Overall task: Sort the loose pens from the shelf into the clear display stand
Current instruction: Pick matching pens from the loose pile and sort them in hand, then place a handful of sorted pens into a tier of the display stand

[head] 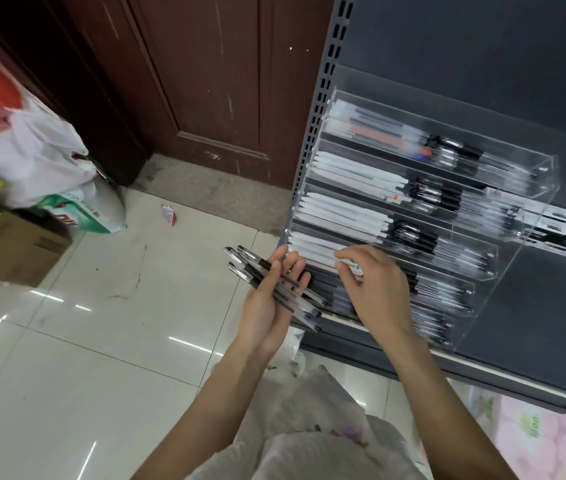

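Observation:
A clear tiered display stand (503,216) sits on the dark grey shelf (534,327), its tiers filled with white and clear pens with black caps. My left hand (271,299) holds a bundle of several clear pens with black grips (260,271), thumb over them, just left of the stand's lower tiers. My right hand (375,289) hovers over a lower tier, its fingers curled down and touching a white pen (350,266) at the tier's left end; whether it pinches that pen I cannot tell.
A brown wooden door (205,81) stands behind the shelf's slotted upright (323,109). White plastic bags (32,150) and a cardboard box (8,247) crowd the left floor. A scrap of wrapper (169,214) lies on the pale tiles. More pens lie further right on the shelf (565,233).

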Motion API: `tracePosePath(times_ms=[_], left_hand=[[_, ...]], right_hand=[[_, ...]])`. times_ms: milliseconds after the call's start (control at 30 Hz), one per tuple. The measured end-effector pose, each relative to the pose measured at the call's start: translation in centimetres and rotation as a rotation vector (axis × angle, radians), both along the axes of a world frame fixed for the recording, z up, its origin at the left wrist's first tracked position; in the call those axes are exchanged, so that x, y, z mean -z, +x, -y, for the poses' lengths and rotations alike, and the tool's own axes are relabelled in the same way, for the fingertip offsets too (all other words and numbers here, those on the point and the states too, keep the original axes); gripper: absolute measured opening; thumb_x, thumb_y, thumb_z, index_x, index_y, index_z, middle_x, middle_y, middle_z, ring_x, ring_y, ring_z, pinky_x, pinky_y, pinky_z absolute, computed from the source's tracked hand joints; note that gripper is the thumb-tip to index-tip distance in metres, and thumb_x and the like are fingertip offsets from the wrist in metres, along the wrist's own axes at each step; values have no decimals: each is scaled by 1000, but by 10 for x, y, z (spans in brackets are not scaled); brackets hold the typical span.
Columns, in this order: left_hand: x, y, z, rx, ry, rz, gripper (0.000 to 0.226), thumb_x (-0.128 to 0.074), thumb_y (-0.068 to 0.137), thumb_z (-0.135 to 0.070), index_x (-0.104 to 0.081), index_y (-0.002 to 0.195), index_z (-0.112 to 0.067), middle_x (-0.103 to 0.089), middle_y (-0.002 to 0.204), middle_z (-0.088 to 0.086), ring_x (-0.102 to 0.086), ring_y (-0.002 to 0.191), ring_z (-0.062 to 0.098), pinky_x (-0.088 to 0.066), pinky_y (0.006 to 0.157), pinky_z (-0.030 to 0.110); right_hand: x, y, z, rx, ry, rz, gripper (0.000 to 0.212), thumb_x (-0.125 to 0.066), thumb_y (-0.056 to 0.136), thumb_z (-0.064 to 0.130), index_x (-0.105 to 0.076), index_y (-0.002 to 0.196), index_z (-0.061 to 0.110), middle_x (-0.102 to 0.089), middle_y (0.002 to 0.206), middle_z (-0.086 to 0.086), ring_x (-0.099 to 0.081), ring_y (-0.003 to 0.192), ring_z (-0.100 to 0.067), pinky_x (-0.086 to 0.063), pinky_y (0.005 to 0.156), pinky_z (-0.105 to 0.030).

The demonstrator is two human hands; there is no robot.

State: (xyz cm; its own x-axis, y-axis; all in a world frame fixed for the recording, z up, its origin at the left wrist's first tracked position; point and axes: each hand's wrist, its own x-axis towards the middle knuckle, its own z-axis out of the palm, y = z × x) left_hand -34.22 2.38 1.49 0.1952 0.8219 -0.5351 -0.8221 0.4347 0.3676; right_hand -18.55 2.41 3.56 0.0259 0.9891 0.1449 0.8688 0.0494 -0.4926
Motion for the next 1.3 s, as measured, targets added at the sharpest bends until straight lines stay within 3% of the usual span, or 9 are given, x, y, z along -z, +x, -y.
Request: tracePosePath(times_ms=[133,400,567,700,767,833,900,1067,1300], left_hand=[[-14,6,1,35,51,32,31,-34,99,-16,-56,122,-14,-70,108,-1,-66,103,11,-52,91,27],[-19,30,11,115,75,-12,26,-42,93,-12,-58,114,-9,-71,92,1,-69,87,13,-56,80,27],[-7,45,19,260,65,-79,30,-34,100,-14,-56,119,-7,-71,103,5,-69,93,14,-56,81,26],[6,50,29,356,33,-148,31,-43,93,-18,-55,119,-6,-68,112,14,-68,99,22,-56,86,35],[10,46,30,331,23,-165,26,-40,95,-17,-56,114,-8,-71,101,10,-70,89,19,-56,84,33],[14,35,26,255,3,-201,26,-35,100,-16,-58,111,-10,-68,73,-1,-66,65,9,-58,74,25],[18,21,20,170,-33,-236,25,-34,101,-15,-58,100,-12,-44,50,-9,-42,42,2,-50,55,16],[19,-7,11,34,-126,-150,31,-38,100,-13,-62,81,-15,-26,45,-10,-25,36,4,-36,44,12],[18,-22,15,-47,-169,-146,17,-39,100,-12,-56,94,-12,-25,46,-9,-25,37,5,-41,46,14]], right_hand=[[-25,-19,28,-46,-77,-301,14,-63,89,25,-66,102,20,-66,97,15,-62,88,0,-50,75,-18],[-15,-15,61,104,-238,-680,10,-68,85,14,-63,94,15,-69,86,9,-65,77,1,-48,70,-12],[3,-3,78,257,-142,-600,8,-69,85,17,-67,93,17,-71,85,13,-65,78,4,-52,73,-18],[12,24,92,362,-66,-439,6,-65,88,19,-67,93,22,-71,84,16,-65,76,3,-54,68,-24],[10,51,101,422,-27,-446,11,-63,89,13,-68,96,20,-70,88,13,-64,81,5,-51,70,-15],[6,77,108,428,-5,-400,16,-61,89,9,-69,100,18,-70,93,9,-63,84,4,-47,71,-7],[4,94,111,406,-16,-319,17,-62,89,8,-70,101,17,-70,95,7,-63,83,0,-47,72,-7],[28,68,85,225,-49,-183,19,-62,88,8,-70,103,17,-72,95,5,-66,77,-8,-55,70,-27],[49,16,53,75,-111,-170,20,-58,91,9,-69,102,20,-70,98,8,-61,78,-3,-42,66,-14]])
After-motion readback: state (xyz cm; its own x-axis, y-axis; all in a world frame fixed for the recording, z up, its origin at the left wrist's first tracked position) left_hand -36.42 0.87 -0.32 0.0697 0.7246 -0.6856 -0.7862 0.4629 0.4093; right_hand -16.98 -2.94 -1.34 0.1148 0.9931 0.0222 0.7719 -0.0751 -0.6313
